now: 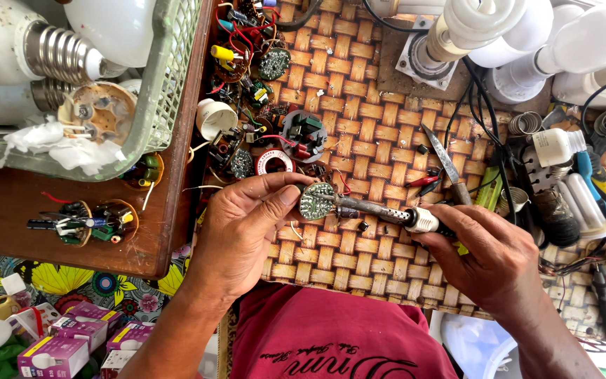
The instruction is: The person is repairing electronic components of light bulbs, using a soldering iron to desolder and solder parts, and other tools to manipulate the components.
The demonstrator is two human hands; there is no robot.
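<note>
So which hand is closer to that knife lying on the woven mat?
Right. The right hand sits just below the knife, holding a soldering iron; the left hand is farther left.

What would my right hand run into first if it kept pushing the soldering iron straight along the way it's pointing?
The right hand points the soldering iron left, and its tip already sits at the round circuit board pinched in the left hand. Going on, it would likely meet that board first, then the left thumb.
</note>
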